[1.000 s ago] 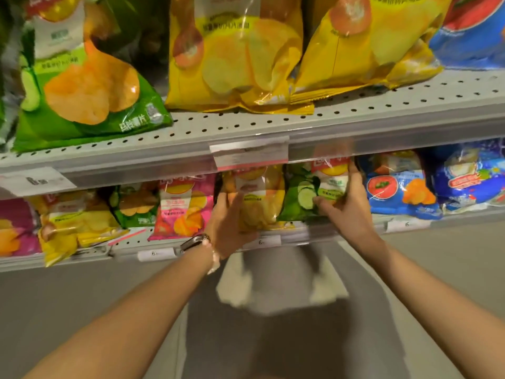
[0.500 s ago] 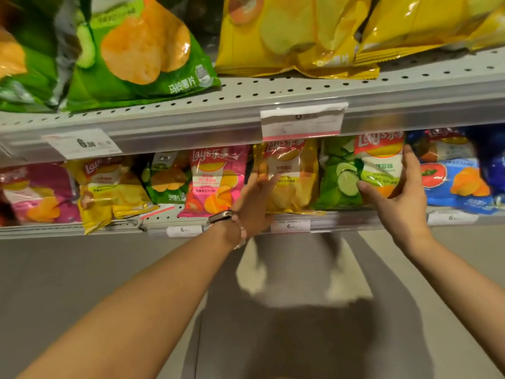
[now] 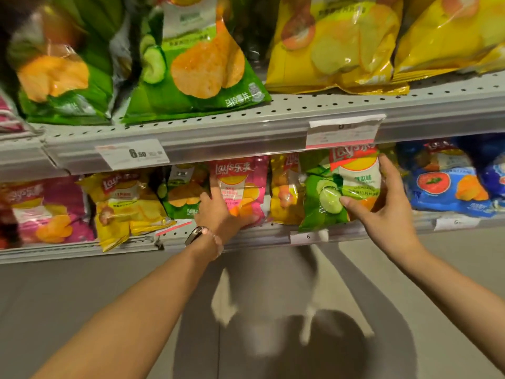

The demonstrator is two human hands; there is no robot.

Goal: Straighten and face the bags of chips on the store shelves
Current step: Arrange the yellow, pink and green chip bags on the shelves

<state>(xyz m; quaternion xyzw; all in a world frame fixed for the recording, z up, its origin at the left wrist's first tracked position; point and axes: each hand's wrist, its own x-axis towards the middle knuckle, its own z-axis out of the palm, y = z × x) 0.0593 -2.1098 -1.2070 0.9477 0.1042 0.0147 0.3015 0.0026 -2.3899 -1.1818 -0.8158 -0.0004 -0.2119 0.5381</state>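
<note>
Small chip bags stand in a row on the lower shelf [image 3: 262, 237]. My left hand [image 3: 218, 214] grips the lower left of a pink bag [image 3: 241, 181], index finger up along its left edge and thumb under its bottom. My right hand [image 3: 382, 212] holds a green cucumber bag [image 3: 325, 198], thumb on the front and fingers round its right side. That bag's bottom edge hangs over the shelf lip. A yellow bag [image 3: 282, 192] stands between the two held bags, partly hidden by them.
Left of the pink bag stand a small green bag [image 3: 181, 195], a tilted yellow bag [image 3: 128, 203] and another pink bag [image 3: 46, 212]. Blue bags [image 3: 442, 187] stand to the right. The upper shelf [image 3: 218, 138] carries large green [image 3: 196, 64] and yellow bags [image 3: 336, 42] and price tags.
My left hand has moved left from the yellow bag onto the pink bag. My right hand keeps its hold on the green cucumber bag, which now sits further forward.
</note>
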